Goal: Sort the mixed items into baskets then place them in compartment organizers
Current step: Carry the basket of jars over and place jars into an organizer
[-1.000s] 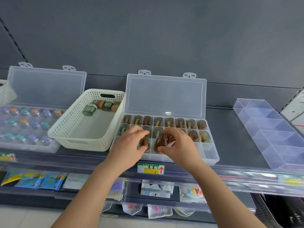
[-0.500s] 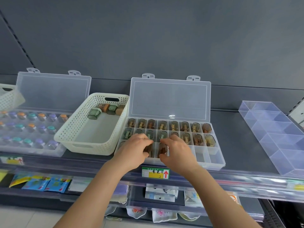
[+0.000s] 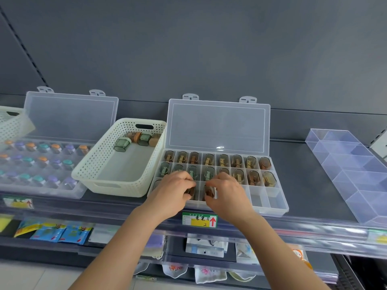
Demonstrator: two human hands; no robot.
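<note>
A clear compartment organizer (image 3: 272, 204) with its lid up stands on the shelf in front of me. Its two back rows hold small brown and green capped items. My left hand (image 3: 170, 193) pinches a brown item (image 3: 191, 191) down in a front-row compartment. Beside it, my right hand (image 3: 227, 194) pinches another brown item (image 3: 209, 192) in the neighbouring front-row compartment. A cream perforated basket (image 3: 100, 170) to the left holds three green and brown items (image 3: 122, 144) at its back.
A second open organizer (image 3: 41, 185) with purple, teal and orange capped items lies at far left, another cream basket (image 3: 12, 124) behind it. A clear divided tray (image 3: 354, 164) sits at right. A price label (image 3: 200, 219) marks the shelf edge; packets hang below.
Both hands have come down from above the organizer with a brown item each and lowered them into adjacent front-row compartments.
</note>
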